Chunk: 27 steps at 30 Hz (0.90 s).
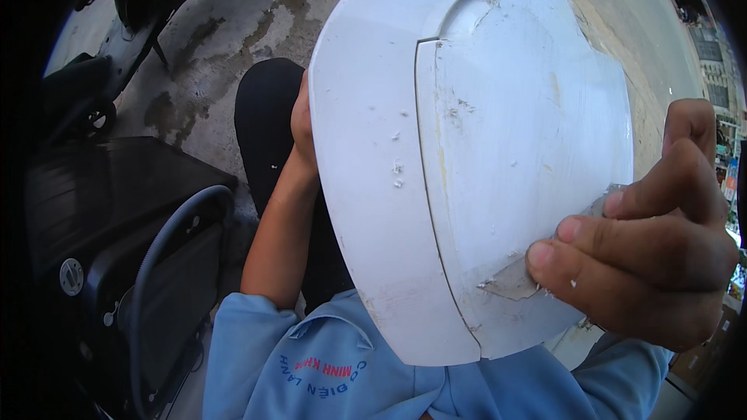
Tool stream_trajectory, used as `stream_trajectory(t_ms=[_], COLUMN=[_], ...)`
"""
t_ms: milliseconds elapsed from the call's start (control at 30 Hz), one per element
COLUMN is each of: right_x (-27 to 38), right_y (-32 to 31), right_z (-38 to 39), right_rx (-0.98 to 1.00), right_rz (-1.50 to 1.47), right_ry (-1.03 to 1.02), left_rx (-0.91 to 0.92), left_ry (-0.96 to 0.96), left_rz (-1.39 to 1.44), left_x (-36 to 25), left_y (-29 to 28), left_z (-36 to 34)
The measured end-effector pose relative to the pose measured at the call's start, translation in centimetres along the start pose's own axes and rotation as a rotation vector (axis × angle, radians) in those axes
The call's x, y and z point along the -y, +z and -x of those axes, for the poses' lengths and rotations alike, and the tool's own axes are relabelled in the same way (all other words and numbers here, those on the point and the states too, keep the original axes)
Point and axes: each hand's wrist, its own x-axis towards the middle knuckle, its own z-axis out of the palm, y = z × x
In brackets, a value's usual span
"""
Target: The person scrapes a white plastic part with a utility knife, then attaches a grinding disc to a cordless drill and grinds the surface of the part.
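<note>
A large white curved plastic panel (436, 148) fills the middle of the view, held close to the camera, with a seam down its middle and scuffs and specks on its surface. My left hand (302, 126) grips its left edge from behind, mostly hidden by the panel. My right hand (654, 241) is at the panel's lower right, fingers curled and pinching a greyish scrap, which looks like a sanding sheet (517, 278), against the surface. My light blue sleeves (327, 365) show along the bottom.
A black machine body (101, 218) with a grey hose (167, 241) stands at the left. Wet stained concrete ground (241, 15) lies beyond. A dark trouser leg (264, 117) is under the panel. A street with shopfronts (712, 54) runs at the far right.
</note>
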Motion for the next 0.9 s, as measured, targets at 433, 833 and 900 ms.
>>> stream_trajectory(t_ms=[433,833,900], right_x=[1.6,1.3,1.4], right_y=[0.7,4.4,4.1], right_z=[-0.4,2.4,2.5], right_rx=[-0.076,-0.505,-0.496], right_rz=[-0.039,0.063,0.021], right_ry=[0.173,0.530,0.515], left_rx=[0.024,-0.163,-0.187], left_ry=[0.051,-0.070,0.083], left_rz=[-0.104,-0.129,-0.243], left_x=[-2.3,-5.6,-8.6], left_y=[0.0,-1.7,-2.5], left_z=[-1.6,-5.8,-7.6])
